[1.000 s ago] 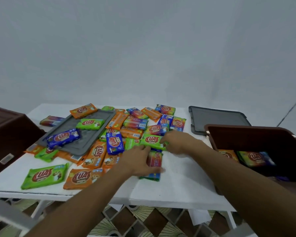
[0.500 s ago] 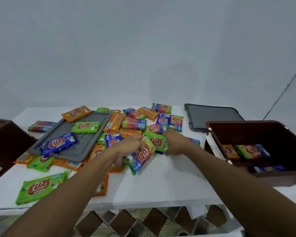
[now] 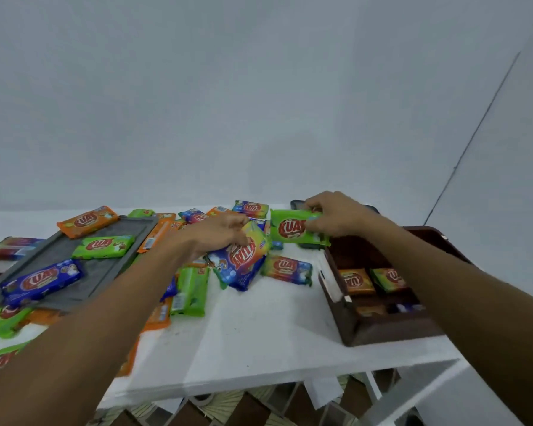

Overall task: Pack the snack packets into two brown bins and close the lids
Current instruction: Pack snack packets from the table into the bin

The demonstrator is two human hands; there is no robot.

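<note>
Green foil crinkles under the right hand [image 3: 336, 215], whose fingers are clamped on the far edge of a green snack packet [image 3: 296, 227] lifted clear of the table, just beside the far left corner of the open brown bin [image 3: 382, 330]. The left hand [image 3: 216, 235] is closed on a blue packet with a yellow end [image 3: 243, 262], tilted up off the white table [image 3: 259, 333], left of that bin and near it.

To do this step well, I judge each hand should carry its packet over the bin's rim and lay it flat beside the ones already inside, rather than drop it on edge; the thin wrappers probably slip, so a firm pinch helps.

Counting from the bin leftward: inside it two packets show plainly, an orange one [image 3: 356, 281] and a green-and-orange one [image 3: 388, 279], with more lying dim nearer the front wall, how many I cannot tell. One multicolour packet [image 3: 286, 269] lies just left of the bin. Further left, a grey lid [image 3: 65, 272] carries three packets: orange, green, blue. A second dark lid [image 3: 297, 204] lies beyond the bin, mostly hidden behind the right hand. Roughly a dozen more packets lie scattered left of the bin; overlaps prevent an exact count. Only one bin is clearly visible.
</note>
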